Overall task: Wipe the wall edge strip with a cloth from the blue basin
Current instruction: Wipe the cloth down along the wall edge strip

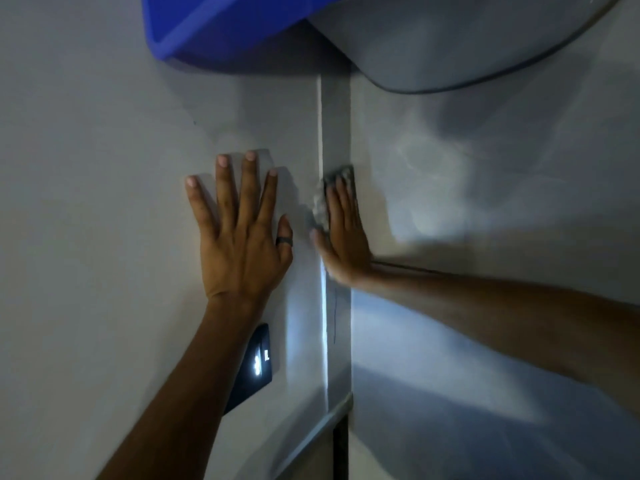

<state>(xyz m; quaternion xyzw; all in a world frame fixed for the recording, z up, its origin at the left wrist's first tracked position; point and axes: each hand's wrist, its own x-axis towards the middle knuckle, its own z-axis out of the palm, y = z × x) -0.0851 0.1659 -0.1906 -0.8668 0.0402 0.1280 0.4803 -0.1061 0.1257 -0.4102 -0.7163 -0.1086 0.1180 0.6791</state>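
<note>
The wall edge strip point(335, 126) runs vertically down the middle of the view, a narrow grey band with a pale line along its left side. My right hand point(343, 237) lies flat on the strip and presses a small grey cloth point(320, 202) against it; the cloth shows beside and above the fingers. My left hand point(239, 230) rests flat on the wall to the left of the strip, fingers spread, a dark ring on the thumb. The blue basin point(221, 26) sits at the top of the view, above the strip.
A dark band with a lit display point(258, 365) is on my left wrist. A large grey rounded object point(450, 43) fills the top right. A dark gap point(341, 445) shows beside the strip's lower end. Glossy grey wall lies on both sides.
</note>
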